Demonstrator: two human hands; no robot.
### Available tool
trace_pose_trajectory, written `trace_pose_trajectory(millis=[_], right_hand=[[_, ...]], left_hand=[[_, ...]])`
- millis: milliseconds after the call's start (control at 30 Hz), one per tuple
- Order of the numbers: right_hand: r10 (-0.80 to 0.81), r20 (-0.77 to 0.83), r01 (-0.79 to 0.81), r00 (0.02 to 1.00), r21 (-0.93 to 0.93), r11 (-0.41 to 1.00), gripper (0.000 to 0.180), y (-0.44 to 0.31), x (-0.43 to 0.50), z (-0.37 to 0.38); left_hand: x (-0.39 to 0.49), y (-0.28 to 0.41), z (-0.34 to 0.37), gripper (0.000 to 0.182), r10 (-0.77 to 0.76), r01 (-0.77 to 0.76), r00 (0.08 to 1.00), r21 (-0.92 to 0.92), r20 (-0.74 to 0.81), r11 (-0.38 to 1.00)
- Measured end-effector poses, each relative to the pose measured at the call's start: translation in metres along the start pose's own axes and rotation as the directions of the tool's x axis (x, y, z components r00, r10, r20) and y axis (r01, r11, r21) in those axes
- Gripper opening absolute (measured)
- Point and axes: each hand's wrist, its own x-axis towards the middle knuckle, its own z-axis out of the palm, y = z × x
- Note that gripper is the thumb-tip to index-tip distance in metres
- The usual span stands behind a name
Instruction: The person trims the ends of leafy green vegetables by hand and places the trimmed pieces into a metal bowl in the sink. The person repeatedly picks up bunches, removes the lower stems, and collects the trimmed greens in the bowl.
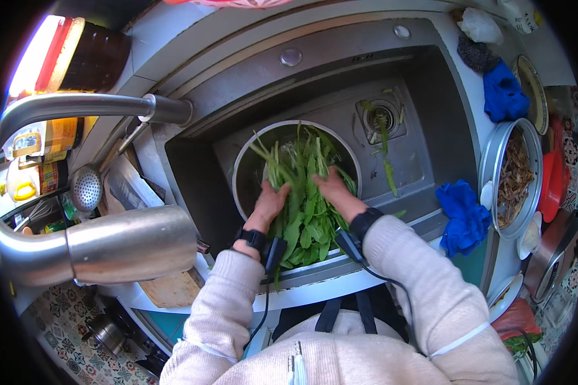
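A bunch of long leafy greens (308,211) lies across a round metal basin (238,166) inside the sink (433,110). Their pale stems point towards the back of the basin, and the leaves spill over its near rim. My left hand (269,199) grips the bunch from the left side, thumb against the stems. From the right, my right hand (336,188) clasps the same greens, with its fingertips partly hidden among the leaves. Loose leaf scraps (387,163) lie on the sink floor and over the drain strainer (381,120).
A steel faucet (135,245) arches in on the left, beside a skimmer (86,187) and a cleaver (130,185). Blue cloths (462,216) sit on the right edge, near a metal pan (486,168) of dried brown food (515,178). A wooden board (171,288) lies front left.
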Motion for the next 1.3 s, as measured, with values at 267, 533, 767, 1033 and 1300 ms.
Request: trace_pose_trajectory(millis=[267,533,767,1033,1300], right_hand=[[-0.209,0.734,-0.25,0.646,0.462,0.851,0.057,-0.02,-0.027,-0.046],[-0.022,-0.005,0.023,1.0,0.219,0.975,0.059,-0.001,-0.009,-0.041],[-0.15,0.449,0.152,0.881,0.031,0.988,0.06,-0.005,-0.01,0.006],[0.067,0.509,-0.325,0.858,0.437,0.839,0.051,0.007,-0.015,-0.038],[-0.11,0.554,-0.127,0.826,0.372,0.92,0.052,0.009,-0.018,-0.029]], left_hand=[[-0.031,-0.01,-0.033,0.047,0.081,0.454,0.821,-0.731,0.565,0.51],[-0.002,-0.03,-0.028,0.045,0.188,-0.357,0.903,-0.431,-0.387,0.829],[-0.019,-0.017,-0.012,0.042,0.199,0.18,0.896,-0.736,0.396,0.653],[-0.046,-0.015,-0.036,0.039,0.036,0.402,0.9,-0.859,0.435,0.317],[-0.041,-0.01,-0.037,0.037,0.051,0.172,0.953,-0.675,0.297,0.717]])
